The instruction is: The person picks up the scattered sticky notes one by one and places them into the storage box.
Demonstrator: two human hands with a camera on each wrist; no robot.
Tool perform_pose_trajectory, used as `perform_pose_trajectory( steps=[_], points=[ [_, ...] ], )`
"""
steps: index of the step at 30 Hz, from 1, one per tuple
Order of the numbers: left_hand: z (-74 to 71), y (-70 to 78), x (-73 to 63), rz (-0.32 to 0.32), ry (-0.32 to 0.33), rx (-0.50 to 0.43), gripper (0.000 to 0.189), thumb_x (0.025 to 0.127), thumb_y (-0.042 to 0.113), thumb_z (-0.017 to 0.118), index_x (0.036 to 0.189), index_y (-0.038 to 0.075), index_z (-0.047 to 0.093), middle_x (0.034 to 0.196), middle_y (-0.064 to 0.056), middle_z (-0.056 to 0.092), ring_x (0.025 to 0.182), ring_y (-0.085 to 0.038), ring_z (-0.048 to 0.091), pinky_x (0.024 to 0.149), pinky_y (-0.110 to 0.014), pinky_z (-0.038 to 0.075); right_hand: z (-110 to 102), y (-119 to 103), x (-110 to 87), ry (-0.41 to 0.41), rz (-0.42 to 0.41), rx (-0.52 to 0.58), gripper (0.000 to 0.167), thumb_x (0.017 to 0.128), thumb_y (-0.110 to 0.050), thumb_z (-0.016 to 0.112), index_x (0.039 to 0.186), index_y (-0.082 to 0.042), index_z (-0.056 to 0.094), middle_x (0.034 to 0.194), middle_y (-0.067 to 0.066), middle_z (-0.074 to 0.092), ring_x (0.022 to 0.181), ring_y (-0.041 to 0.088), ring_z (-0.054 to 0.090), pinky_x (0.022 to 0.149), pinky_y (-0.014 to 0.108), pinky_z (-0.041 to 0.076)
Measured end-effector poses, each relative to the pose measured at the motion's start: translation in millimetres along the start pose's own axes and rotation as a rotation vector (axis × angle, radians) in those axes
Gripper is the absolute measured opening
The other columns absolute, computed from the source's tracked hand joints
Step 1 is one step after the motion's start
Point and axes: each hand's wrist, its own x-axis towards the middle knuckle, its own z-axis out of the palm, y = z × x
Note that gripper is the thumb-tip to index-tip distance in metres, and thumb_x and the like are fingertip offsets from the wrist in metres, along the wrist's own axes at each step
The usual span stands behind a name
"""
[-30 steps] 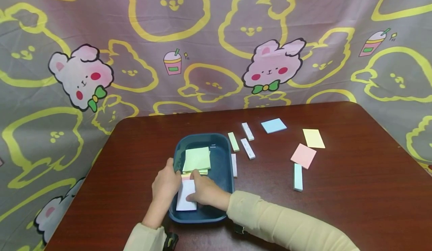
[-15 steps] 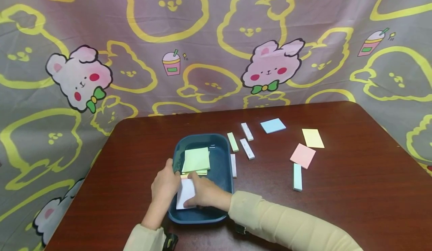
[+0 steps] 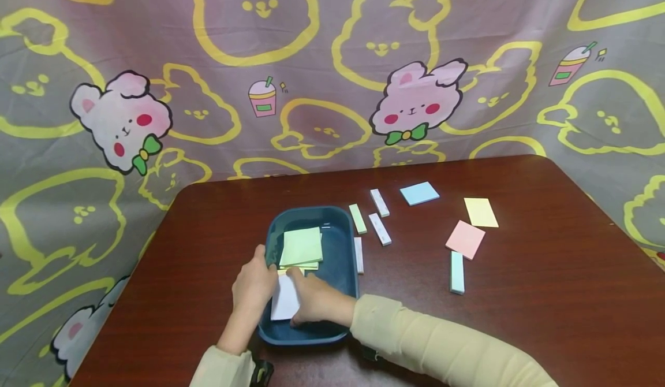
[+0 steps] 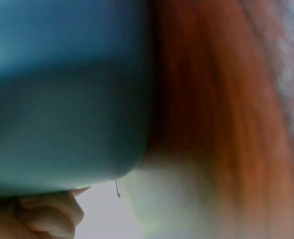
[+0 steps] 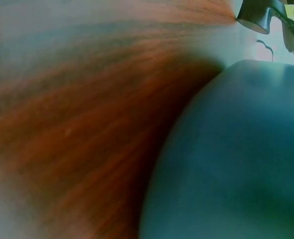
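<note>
A dark blue tray (image 3: 340, 242) stands on the brown table. At its left rim my left hand (image 3: 254, 283) grips the edge, thumb toward the inside. My right hand (image 3: 317, 297) reaches into the tray from the right and holds a white note pad (image 3: 284, 300), fingers at its far end and thumb at its near right corner. A strip of yellow paper (image 3: 291, 271) shows just beyond this pad. Light green sticky notes (image 3: 302, 245) lie stacked farther back in the tray. The left wrist view shows curled fingers (image 4: 52, 214) beside the blurred tray.
Right of the tray lie several narrow note strips, including a green one (image 3: 358, 218) and a white one (image 3: 380, 229). Farther right are a blue pad (image 3: 419, 193), a yellow pad (image 3: 481, 212), a pink pad (image 3: 465, 239) and a teal strip (image 3: 456, 272). A patterned curtain (image 3: 322, 86) hangs behind.
The white pad has shifted slightly away from the near rim, covering a pink strip seen before. My right thumb has slid from its face to its near corner. The left hand stays put.
</note>
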Motion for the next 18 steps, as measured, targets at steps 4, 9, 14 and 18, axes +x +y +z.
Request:
perform_pose_trajectory(
  steps=[4,9,14,18],
  points=[
    [-0.1,-0.4,0.0,0.006,0.004,0.007,0.047,0.093,0.013,0.051,0.137,0.000,0.041,0.105,-0.030,0.065,0.079,-0.039,0.065,0.065,-0.051,0.048,0.7,0.6,0.8,0.020,-0.009,0.012,0.088,0.065,-0.012,0.086,0.139,-0.009,0.039,0.107,0.016,0.063,0.086,0.020,0.060,0.071,0.028,0.047],
    [0.2,-0.1,0.3,0.007,0.006,0.001,0.045,0.093,0.013,0.051,0.135,0.000,0.042,0.103,-0.030,0.065,0.078,-0.039,0.065,0.063,-0.050,0.048,0.2,0.7,1.1,0.027,-0.015,0.016,0.088,0.065,-0.012,0.086,0.140,-0.009,0.039,0.107,0.016,0.063,0.085,0.019,0.059,0.070,0.027,0.046],
    [0.4,0.0,0.8,0.006,0.004,0.006,0.046,0.093,0.013,0.051,0.136,0.000,0.041,0.105,-0.031,0.065,0.079,-0.039,0.065,0.064,-0.050,0.049,-1.6,1.7,0.0,0.017,-0.031,0.036,0.089,0.066,-0.013,0.086,0.141,-0.008,0.038,0.105,0.014,0.063,0.083,0.017,0.058,0.069,0.026,0.045],
    [0.4,-0.7,0.6,0.000,-0.004,0.009,0.048,0.093,0.013,0.051,0.137,-0.001,0.040,0.105,-0.031,0.065,0.077,-0.038,0.065,0.064,-0.049,0.049,-3.5,3.5,-1.1,0.002,-0.049,0.038,0.090,0.067,-0.017,0.085,0.142,-0.009,0.036,0.104,0.013,0.063,0.082,0.015,0.057,0.068,0.024,0.044]
  ],
)
